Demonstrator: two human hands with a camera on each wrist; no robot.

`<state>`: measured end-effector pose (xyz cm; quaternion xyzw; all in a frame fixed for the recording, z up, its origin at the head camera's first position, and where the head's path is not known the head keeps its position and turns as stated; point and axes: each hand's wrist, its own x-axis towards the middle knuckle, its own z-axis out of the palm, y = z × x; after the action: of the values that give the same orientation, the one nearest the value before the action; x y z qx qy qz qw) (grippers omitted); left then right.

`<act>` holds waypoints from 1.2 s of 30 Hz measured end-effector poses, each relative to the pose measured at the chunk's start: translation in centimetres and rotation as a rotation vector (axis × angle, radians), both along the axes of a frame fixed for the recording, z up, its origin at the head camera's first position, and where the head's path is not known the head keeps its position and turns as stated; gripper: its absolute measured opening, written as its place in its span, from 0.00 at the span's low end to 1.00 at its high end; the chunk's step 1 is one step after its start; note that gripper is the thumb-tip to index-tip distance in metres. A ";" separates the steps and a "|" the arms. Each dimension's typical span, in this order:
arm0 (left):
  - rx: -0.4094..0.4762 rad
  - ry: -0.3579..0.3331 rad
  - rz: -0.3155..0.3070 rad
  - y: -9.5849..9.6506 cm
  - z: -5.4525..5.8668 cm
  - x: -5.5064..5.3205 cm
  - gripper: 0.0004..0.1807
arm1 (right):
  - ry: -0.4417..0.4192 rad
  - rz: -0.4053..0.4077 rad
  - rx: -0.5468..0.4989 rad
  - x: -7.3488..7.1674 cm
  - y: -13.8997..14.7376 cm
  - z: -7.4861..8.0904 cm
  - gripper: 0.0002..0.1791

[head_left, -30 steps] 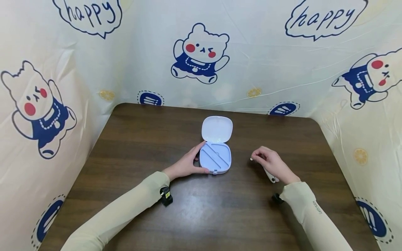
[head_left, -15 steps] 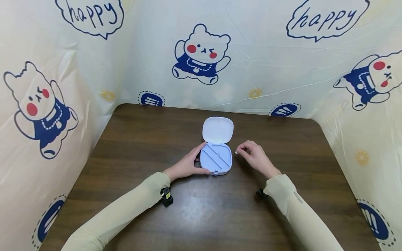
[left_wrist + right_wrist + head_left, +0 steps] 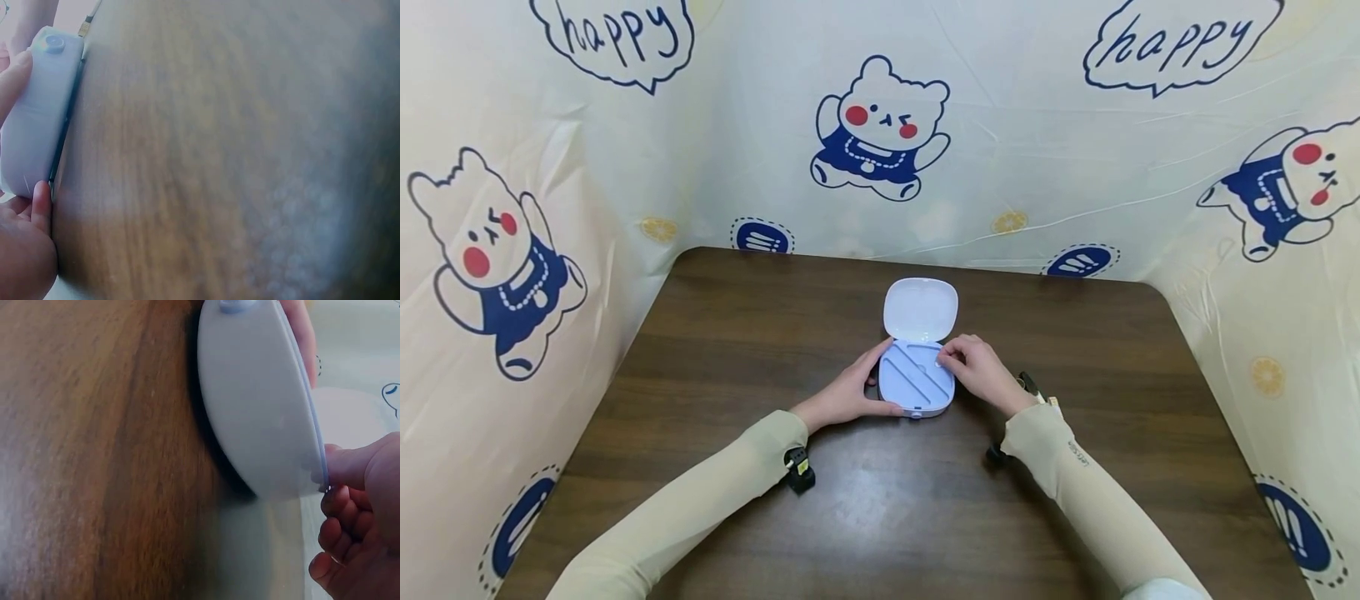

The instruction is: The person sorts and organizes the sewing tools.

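My left hand (image 3: 844, 393) holds the pale blue case (image 3: 901, 392) round its left side: thumb along the near wall, just beside the front button (image 3: 53, 42), fingers on the left and toward the hinge. My right hand (image 3: 983, 369) is at the case's right rim, tips drawn together over the tray; from the right wrist, one digit reaches to the rim and the others curl beside it. I cannot tell whether anything is pinched between those tips.

The case sits flat on the table (image 3: 850, 533), beyond its middle, lid (image 3: 921, 309) swung back on the far side. I judge it light, hard plastic: stiff walls, little give, smooth enough to skid if I push from one side only. So a gentle brace at the left wall suits it, thumb clear of the button. I would not lift by the lid; its hinge is likely the weakest part. The diagonal dividers (image 3: 910, 377) look thin, so I'd avoid leaning on them.

Behind my right wrist a dark and pale item (image 3: 1028, 383) pokes out, too hidden to name. Farther off, the printed cloth (image 3: 1022, 150) hangs around the table.
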<state>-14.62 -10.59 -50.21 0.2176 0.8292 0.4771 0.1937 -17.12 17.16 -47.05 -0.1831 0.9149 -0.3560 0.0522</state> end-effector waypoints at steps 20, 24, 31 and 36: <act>0.001 -0.007 0.004 -0.1 -0.5 0.1 0.65 | 0.060 -0.007 0.019 0.3 -0.4 -0.6 0.03; 0.007 -0.009 0.007 -0.1 -0.7 0.0 0.64 | 0.037 -0.002 -0.024 0.5 0.0 -0.4 0.05; 0.000 0.006 0.005 -0.1 -0.7 0.0 0.65 | -0.005 -0.040 -0.052 1.1 0.9 0.5 0.06; 0.000 0.012 -0.001 0.0 -0.4 0.0 0.65 | 0.017 -0.060 -0.039 1.6 2.4 1.1 0.05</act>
<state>-14.62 -10.63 -50.58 0.2206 0.8302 0.4758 0.1889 -15.50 19.60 -45.99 -0.1596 0.9133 -0.3734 0.0303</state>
